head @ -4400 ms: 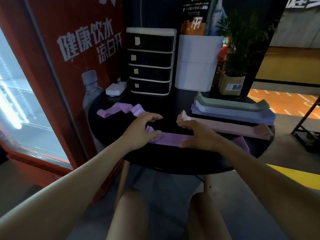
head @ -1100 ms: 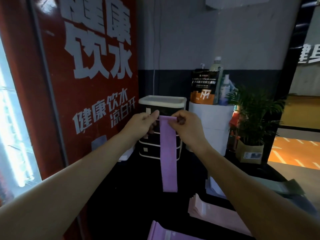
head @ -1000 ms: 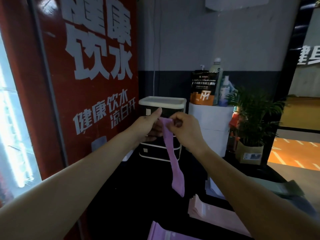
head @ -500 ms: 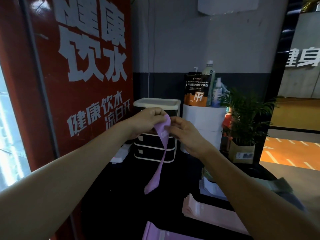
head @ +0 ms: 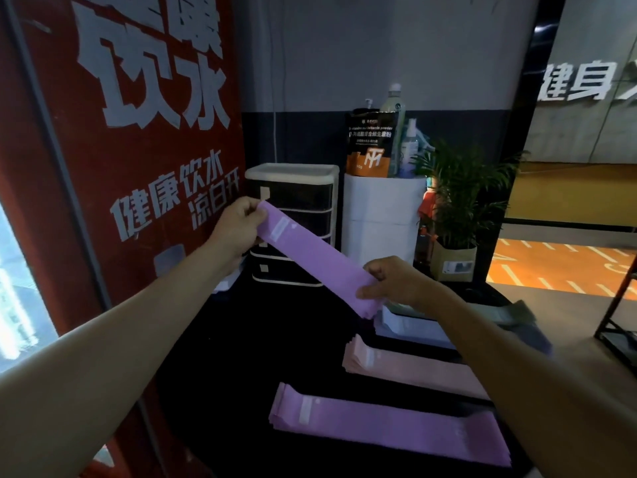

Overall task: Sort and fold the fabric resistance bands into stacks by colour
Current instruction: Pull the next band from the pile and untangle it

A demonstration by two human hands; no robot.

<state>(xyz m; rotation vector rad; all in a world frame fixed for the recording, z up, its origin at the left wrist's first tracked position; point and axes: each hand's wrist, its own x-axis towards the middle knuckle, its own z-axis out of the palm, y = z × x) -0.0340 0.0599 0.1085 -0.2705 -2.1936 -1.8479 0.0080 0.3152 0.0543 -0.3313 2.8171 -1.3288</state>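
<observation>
Fingers of the left hand pinch the upper end of a purple band, stretched flat in the air above the black table; further right, the right hand pinches its lower end. Below lie 1 purple stack, a pink stack behind it, and a pale blue-grey stack further back. Risk, as I judge it: the band twisting or landing skewed on the purple stack if either pinch slackens on the way down
</observation>
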